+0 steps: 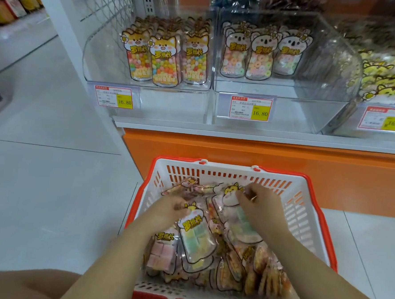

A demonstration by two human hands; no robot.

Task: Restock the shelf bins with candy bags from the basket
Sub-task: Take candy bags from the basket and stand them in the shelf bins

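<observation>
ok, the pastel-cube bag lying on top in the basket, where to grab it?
Pinch its flat printed header from above, at the end nearer the shelf. The pastel-cube bag lies face up on top; its body bulges with cubes, the header is thin. Left hand is there.

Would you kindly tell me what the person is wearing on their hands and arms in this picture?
Both the left hand and the right hand are ungloved, and the left forearm and right forearm are bare, with no sleeve in view. Neither wrist shows a watch or bracelet. A small glint at the right fingers might be a ring; it is too blurred to tell.
</observation>
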